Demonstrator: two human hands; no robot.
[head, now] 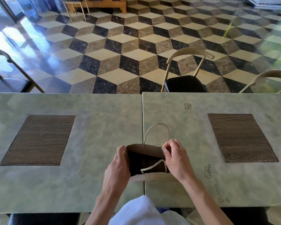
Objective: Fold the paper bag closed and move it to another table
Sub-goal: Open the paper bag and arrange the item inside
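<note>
Paper bag (146,159) stands open, straddling the seam between two tables (104,184). Left hand (118,164) flat against bag's left side, fingers loose. Right hand (174,159) pinches far handle (156,127). Beyond bag: chair (185,83).

No readable text, label, brand or number is showing anywhere. The right table (217,101) is carrying two faint scribbled marks: a small boxy one (187,106) near its far edge and a smudged one (208,171) nearer the person, just beside the right hand (175,158). Neither is forming letters or digits that can be made out. The bag (146,153) is showing plain brown paper with no print on the parts in view.
</note>
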